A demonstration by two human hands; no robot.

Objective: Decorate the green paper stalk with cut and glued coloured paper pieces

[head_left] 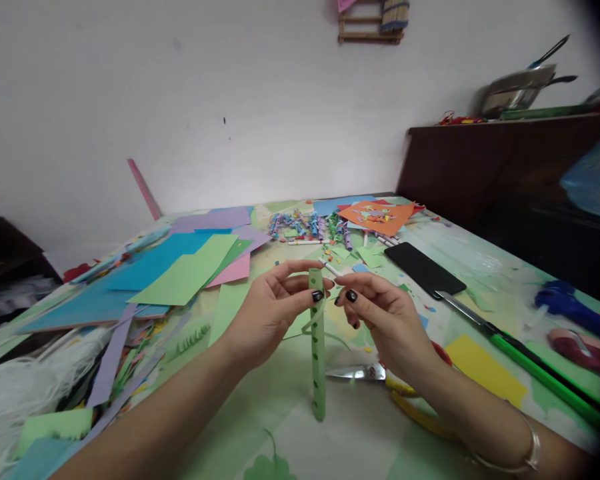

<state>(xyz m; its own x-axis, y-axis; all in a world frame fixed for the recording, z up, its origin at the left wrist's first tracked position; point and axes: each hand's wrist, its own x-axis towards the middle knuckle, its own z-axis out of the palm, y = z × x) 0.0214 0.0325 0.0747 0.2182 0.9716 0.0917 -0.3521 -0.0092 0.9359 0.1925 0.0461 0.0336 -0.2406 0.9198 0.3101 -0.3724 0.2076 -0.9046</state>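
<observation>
My left hand (270, 313) pinches the upper part of a thin green paper strip (319, 360) with dark dots; the strip hangs straight down over the table. My right hand (380, 313) is closed beside it, its fingertips on a white stick (331, 269) at the strip's top. A loose curl of green paper trails from the strip between the two hands.
Yellow-handled scissors (375, 375) lie under my right wrist. A black phone (424, 269) and a green-handled knife (520, 353) lie to the right. Coloured paper sheets (180, 267) cover the left, curled paper scraps (305, 223) the far middle, a yellow sheet (485, 370) the right.
</observation>
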